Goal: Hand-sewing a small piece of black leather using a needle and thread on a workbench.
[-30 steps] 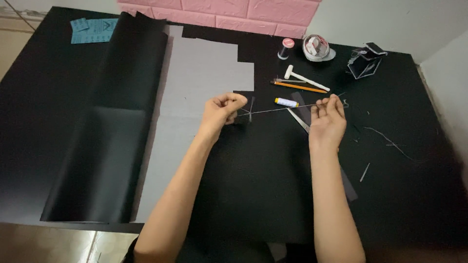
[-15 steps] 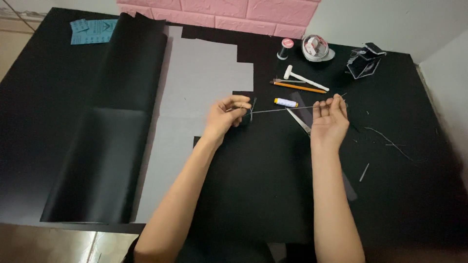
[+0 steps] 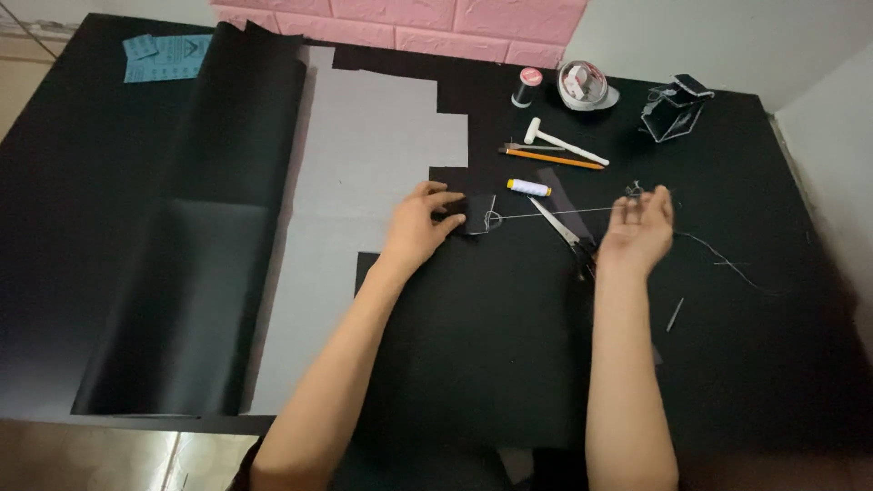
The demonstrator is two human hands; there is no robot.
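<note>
My left hand (image 3: 420, 224) pinches a small black leather piece (image 3: 473, 214) against the black table. A thin white thread (image 3: 555, 214) runs taut from a loop at that piece rightward to my right hand (image 3: 639, 232), whose fingers are closed on the thread's end. Scissors (image 3: 562, 229) lie under the thread between the two hands. A small white spool with a yellow cap (image 3: 528, 187) lies just above the thread.
A large grey sheet (image 3: 368, 155) and a black folded sheet (image 3: 195, 236) cover the left half. At the back lie a pencil (image 3: 553, 159), a white mallet (image 3: 562, 143), a thread spool (image 3: 523, 87), a round tin (image 3: 585, 85) and a clear holder (image 3: 670, 107). Loose thread (image 3: 727, 259) trails right.
My right hand has pulled the thread farther to the right, drawing it taut. My left hand has settled flat, holding the leather piece on the table.
</note>
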